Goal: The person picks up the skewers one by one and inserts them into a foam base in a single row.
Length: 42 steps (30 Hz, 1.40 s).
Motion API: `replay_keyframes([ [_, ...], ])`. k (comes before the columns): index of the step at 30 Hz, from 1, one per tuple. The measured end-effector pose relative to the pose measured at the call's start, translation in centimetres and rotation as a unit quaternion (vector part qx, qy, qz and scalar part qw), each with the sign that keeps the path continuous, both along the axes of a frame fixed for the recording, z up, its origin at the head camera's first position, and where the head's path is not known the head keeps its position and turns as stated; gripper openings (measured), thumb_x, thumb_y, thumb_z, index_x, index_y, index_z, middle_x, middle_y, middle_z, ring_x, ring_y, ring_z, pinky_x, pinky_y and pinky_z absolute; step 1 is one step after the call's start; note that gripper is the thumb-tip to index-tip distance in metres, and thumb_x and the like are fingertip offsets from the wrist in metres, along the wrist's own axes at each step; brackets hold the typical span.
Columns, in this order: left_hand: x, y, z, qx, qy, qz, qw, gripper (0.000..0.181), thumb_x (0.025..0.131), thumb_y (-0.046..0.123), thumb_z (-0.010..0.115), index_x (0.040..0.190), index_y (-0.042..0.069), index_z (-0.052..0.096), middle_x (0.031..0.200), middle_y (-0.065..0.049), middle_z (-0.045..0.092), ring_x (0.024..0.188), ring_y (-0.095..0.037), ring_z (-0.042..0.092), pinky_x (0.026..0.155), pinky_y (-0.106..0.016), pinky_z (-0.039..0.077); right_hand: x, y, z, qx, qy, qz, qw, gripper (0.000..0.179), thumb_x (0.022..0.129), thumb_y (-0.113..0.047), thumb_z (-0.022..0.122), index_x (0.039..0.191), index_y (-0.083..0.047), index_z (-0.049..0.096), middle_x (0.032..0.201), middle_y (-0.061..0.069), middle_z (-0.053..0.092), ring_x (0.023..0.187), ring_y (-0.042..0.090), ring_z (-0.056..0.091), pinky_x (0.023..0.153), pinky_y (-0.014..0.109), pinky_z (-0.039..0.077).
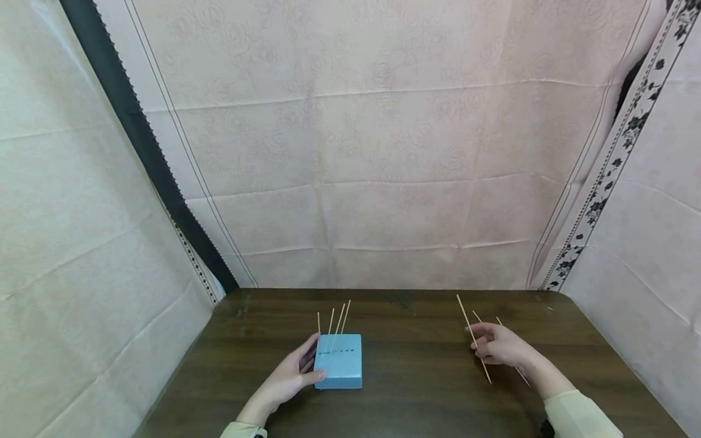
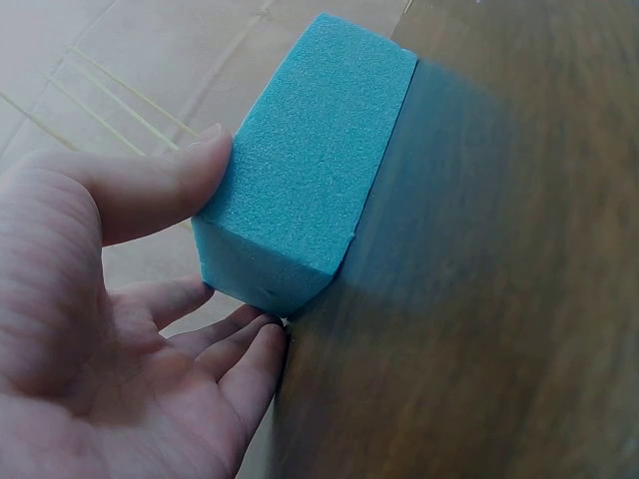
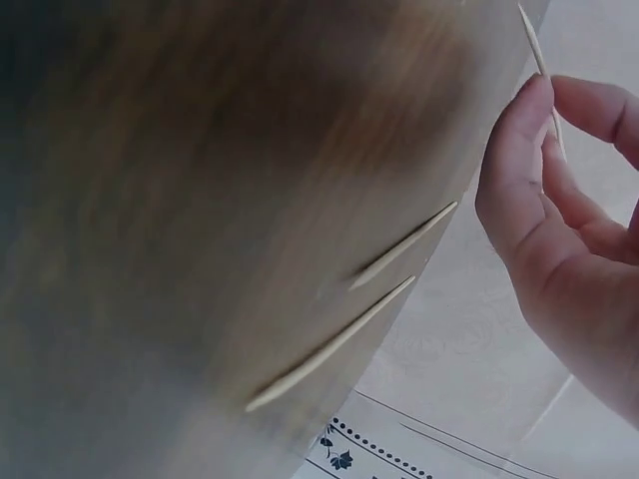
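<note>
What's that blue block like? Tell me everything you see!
The light-blue rectangular block looks like grainy foam. It sits on the brown wooden table, slightly left of the middle. Small dark marks line its top, and four thin pale wooden sticks rise from it, some slanting. The left hand grips its left side.

table: brown wood, streaky grain | back cloth: pale, creased, faint rose pattern, 2 thin lines near each side | dark band: toothed edge, between back and left cloth | right cloth: pale, black floral border
</note>
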<state>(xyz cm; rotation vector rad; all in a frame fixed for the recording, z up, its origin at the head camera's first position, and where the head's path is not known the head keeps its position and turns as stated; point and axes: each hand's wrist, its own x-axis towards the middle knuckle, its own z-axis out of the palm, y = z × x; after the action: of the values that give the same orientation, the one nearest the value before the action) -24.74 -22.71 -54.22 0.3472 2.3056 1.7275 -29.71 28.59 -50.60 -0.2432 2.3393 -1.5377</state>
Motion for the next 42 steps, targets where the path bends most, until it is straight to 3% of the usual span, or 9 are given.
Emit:
replay_keyframes([
  [7,0.0,0.1,0.1,-0.002,-0.001,0.000,1.0000,0.097,0.097,0.018,0.082,0.169,-0.001,0.020,0.174,-0.027,0.021,0.159,-0.046,0.020,0.126,-0.058,0.027,0.7,-0.3,0.4,-0.040,0.002,-0.008,0.9992,0.051,0.104,-0.002,0.060,0.149,0.016,0.043,0.113,0.019,0.070,0.100,0.029,0.070,0.085,0.043,0.064],
  [18,0.0,0.2,0.2,-0.006,-0.004,0.005,1.0000,0.098,0.095,0.018,0.083,0.169,0.000,0.021,0.174,-0.027,0.021,0.159,-0.047,0.021,0.126,-0.058,0.028,1.8,-2.3,0.7,-0.114,0.006,-0.027,0.9931,0.044,0.109,-0.012,0.060,0.143,0.013,0.050,0.110,0.014,0.070,0.097,0.024,0.072,0.082,0.035,0.065],
  [24,0.0,0.2,0.2,-0.007,-0.005,0.005,1.0000,0.098,0.096,0.018,0.082,0.170,0.001,0.021,0.174,-0.027,0.021,0.159,-0.047,0.022,0.125,-0.058,0.028,2.3,-3.5,1.4,-0.155,0.008,-0.056,0.9863,0.028,0.110,-0.020,0.062,0.130,-0.001,0.065,0.110,0.010,0.071,0.099,0.023,0.073,0.085,0.034,0.065],
  [34,0.0,0.0,0.2,-0.004,-0.002,0.003,1.0000,0.098,0.096,0.019,0.082,0.169,0.000,0.020,0.174,-0.028,0.020,0.159,-0.047,0.020,0.126,-0.058,0.027,2.5,-5.3,3.0,-0.216,0.030,-0.062,0.9740,0.023,0.109,-0.012,0.063,0.131,-0.004,0.064,0.108,0.005,0.071,0.098,0.017,0.074,0.088,0.031,0.064],
  [42,0.2,0.2,0.7,-0.013,0.001,0.003,0.9999,0.098,0.096,0.020,0.082,0.169,-0.003,0.020,0.173,-0.030,0.019,0.158,-0.050,0.021,0.125,-0.059,0.028,2.2,-6.9,3.1,-0.235,0.038,-0.054,0.9696,0.032,0.105,-0.004,0.065,0.136,-0.001,0.057,0.105,0.008,0.075,0.097,0.019,0.076,0.087,0.032,0.064],
])
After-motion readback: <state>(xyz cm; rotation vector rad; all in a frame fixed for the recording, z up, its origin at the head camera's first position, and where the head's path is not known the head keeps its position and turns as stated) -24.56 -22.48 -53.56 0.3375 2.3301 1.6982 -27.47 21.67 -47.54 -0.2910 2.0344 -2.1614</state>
